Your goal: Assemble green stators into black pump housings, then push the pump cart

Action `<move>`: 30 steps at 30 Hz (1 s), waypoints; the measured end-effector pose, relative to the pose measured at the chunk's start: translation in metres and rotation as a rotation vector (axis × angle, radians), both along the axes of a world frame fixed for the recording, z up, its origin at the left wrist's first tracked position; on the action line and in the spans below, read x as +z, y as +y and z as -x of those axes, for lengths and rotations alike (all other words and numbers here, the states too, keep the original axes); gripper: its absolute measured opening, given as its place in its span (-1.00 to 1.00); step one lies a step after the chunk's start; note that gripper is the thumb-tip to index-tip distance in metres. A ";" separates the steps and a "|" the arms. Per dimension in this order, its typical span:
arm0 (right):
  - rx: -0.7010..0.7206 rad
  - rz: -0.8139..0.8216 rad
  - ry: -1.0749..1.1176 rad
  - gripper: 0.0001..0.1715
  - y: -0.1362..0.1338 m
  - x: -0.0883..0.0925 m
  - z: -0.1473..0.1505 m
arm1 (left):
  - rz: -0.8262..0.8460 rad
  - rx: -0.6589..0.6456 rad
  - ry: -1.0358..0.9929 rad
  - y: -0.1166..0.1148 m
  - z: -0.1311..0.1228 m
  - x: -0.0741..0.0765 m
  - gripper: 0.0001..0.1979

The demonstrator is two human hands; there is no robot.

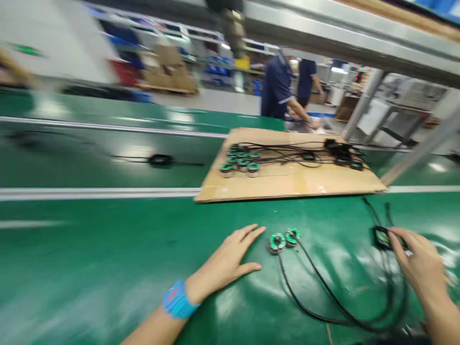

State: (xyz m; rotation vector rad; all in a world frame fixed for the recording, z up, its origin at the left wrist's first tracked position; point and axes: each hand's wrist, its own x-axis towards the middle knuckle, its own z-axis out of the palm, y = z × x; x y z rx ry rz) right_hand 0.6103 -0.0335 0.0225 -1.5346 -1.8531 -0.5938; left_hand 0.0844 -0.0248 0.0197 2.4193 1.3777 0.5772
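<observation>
My left hand point(230, 256), a blue band on its wrist, hovers over or rests on the green bench with fingers spread, holding nothing. Just right of its fingertips stand two small round parts, a left one point(276, 243) and a right one point(292, 236), with green ring-shaped tops. A black cable point(305, 311) runs from each, curving along the bench toward my right hand point(420, 261). That hand's thumb and fingers grip a small black box point(381, 237) with a green patch showing on it. Short cable ends stick out beyond the box. Some fingers are hidden.
Behind the parts lies a cardboard sheet point(258, 189) bearing several similar round parts and cabled black boxes. On the conveyor point(89, 167) at left is another cabled black piece point(160, 159). A metal post point(424, 143) rises at right. Two people in dark shirts stand beyond.
</observation>
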 end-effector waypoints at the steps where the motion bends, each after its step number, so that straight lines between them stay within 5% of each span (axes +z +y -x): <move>1: -0.078 0.028 -0.013 -0.54 -0.006 0.003 -0.013 | -0.048 -0.006 0.026 0.007 0.003 -0.008 -0.27; 5: -0.160 0.194 -0.071 -0.51 -0.009 -0.009 -0.058 | -0.184 -0.019 0.057 0.025 0.002 -0.029 -0.33; 9: -0.183 0.283 -0.067 -0.65 -0.010 -0.033 -0.071 | -0.251 -0.005 0.074 0.026 0.003 -0.031 -0.35; 21: -0.290 0.376 -0.028 -0.88 -0.004 -0.039 -0.073 | -0.337 0.012 0.098 0.035 0.007 -0.040 -0.40; 26: -0.291 0.272 -0.047 -0.73 -0.013 -0.035 -0.049 | -0.319 -0.017 0.114 0.034 0.007 -0.036 -0.44; 30: -0.152 0.202 -0.119 -0.66 -0.015 -0.038 -0.027 | -0.272 -0.003 0.116 0.028 0.005 -0.031 -0.46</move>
